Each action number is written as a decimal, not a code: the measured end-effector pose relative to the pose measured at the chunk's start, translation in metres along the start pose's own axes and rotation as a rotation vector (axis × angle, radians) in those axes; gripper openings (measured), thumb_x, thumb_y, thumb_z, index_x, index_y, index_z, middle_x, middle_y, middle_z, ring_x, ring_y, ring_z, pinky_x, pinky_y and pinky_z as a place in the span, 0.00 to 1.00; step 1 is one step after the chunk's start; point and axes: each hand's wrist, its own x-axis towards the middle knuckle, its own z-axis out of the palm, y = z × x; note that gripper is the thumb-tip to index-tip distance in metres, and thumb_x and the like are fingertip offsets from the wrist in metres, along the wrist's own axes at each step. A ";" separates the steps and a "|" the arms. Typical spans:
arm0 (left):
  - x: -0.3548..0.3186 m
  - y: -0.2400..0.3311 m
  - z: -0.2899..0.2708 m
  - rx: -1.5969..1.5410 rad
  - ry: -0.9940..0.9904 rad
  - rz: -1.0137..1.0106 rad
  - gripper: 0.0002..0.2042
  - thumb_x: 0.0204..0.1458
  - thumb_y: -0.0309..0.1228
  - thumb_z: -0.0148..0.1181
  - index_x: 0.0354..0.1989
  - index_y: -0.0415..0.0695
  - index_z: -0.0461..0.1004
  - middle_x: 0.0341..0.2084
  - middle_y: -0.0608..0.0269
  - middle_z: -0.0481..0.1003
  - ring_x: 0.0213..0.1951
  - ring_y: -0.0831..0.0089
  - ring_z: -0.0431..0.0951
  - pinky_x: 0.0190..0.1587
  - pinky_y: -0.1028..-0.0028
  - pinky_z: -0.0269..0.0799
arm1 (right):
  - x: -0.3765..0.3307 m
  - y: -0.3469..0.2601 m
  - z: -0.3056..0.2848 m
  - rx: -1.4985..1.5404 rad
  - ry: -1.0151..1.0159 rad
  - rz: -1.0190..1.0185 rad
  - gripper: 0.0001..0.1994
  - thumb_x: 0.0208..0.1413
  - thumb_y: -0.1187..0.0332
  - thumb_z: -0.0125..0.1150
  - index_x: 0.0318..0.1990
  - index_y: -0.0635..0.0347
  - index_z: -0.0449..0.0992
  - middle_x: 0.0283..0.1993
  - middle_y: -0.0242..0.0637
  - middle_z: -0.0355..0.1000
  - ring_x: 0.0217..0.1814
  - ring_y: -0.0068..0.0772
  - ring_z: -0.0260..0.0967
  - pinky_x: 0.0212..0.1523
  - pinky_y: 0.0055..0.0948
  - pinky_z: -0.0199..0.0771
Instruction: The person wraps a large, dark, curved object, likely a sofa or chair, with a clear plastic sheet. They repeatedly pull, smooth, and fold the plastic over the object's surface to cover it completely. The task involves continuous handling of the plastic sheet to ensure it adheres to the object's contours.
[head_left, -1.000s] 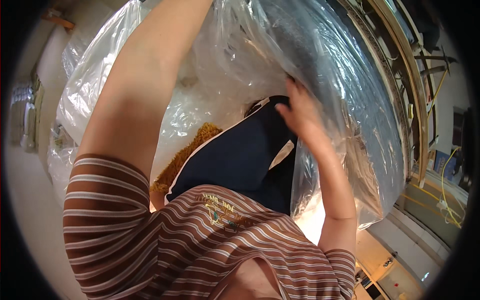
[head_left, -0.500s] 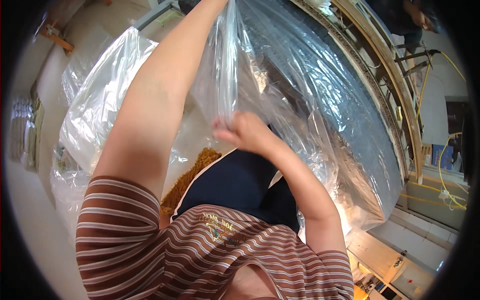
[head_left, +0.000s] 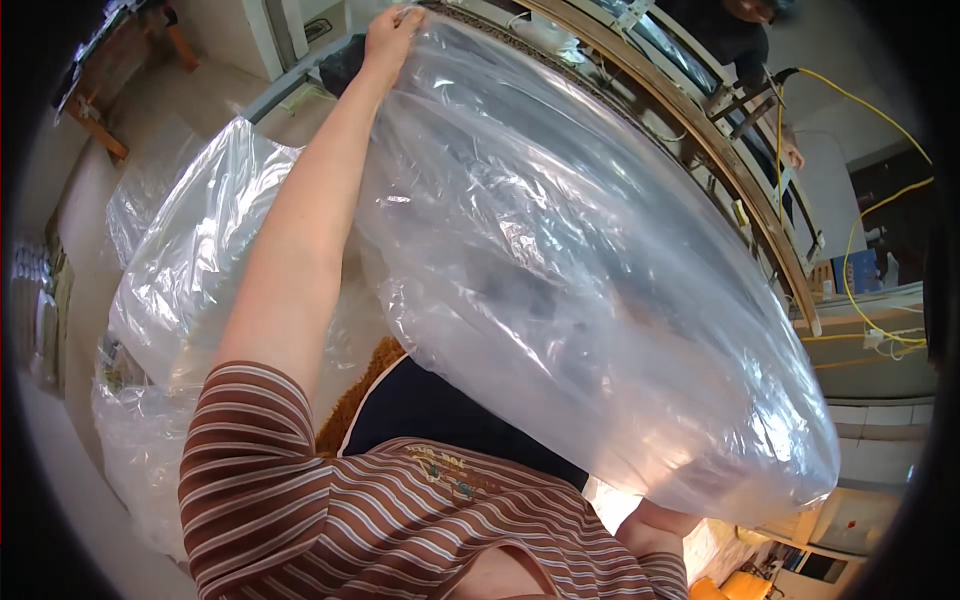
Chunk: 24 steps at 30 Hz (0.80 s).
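A large clear plastic bag [head_left: 560, 260] spreads puffed out across the middle and right. Its far upper corner is gripped by my left hand [head_left: 393, 38], with that arm stretched forward and the fingers closed. My right arm [head_left: 655, 522] shows only as a short stretch by the sleeve at the lower right. The rest of it, hand included, goes behind the bag, so its fingers are hidden. More crumpled clear plastic [head_left: 190, 270] stands to the left of my left arm.
A long wooden-edged frame [head_left: 690, 110] runs behind the bag. Beyond it another person [head_left: 745, 45] is at the upper right, near a hanging yellow cable [head_left: 850, 95]. Brown fluffy material [head_left: 355, 395] lies beside my dark trousers. Stacked packs [head_left: 40, 310] stand at the far left.
The bag has gone from gathered hanging folds to spread and puffed out. My right hand, earlier a blurred closed hand before my body, has swung right and behind the bag.
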 end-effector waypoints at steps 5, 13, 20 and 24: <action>0.013 -0.015 0.002 0.058 0.111 0.120 0.12 0.55 0.40 0.57 0.35 0.43 0.75 0.22 0.72 0.70 0.24 0.83 0.65 0.26 0.78 0.60 | -0.033 0.127 -0.111 -0.831 -0.277 0.474 0.09 0.54 0.70 0.49 0.38 0.65 0.74 0.37 0.40 0.73 0.43 0.39 0.69 0.47 0.38 0.69; -0.003 0.001 0.001 0.151 0.173 0.124 0.13 0.52 0.38 0.56 0.31 0.37 0.72 0.25 0.59 0.74 0.29 0.71 0.71 0.35 0.70 0.66 | 0.071 -0.074 -0.115 -0.444 0.252 -0.390 0.20 0.62 0.59 0.42 0.56 0.62 0.64 0.51 0.39 0.65 0.53 0.33 0.64 0.52 0.35 0.68; -0.003 0.005 0.009 0.109 0.213 0.089 0.12 0.54 0.37 0.56 0.35 0.39 0.73 0.26 0.64 0.73 0.31 0.75 0.70 0.36 0.73 0.66 | 0.044 0.000 -0.183 -0.618 0.383 -0.168 0.22 0.64 0.58 0.41 0.59 0.64 0.61 0.56 0.43 0.63 0.57 0.36 0.63 0.59 0.38 0.63; 0.000 0.008 0.016 0.141 0.186 0.080 0.13 0.53 0.37 0.56 0.35 0.39 0.74 0.27 0.63 0.74 0.32 0.75 0.71 0.37 0.73 0.66 | -0.018 0.134 -0.288 -0.936 0.207 0.371 0.20 0.64 0.61 0.42 0.58 0.63 0.63 0.54 0.41 0.64 0.56 0.36 0.63 0.59 0.37 0.61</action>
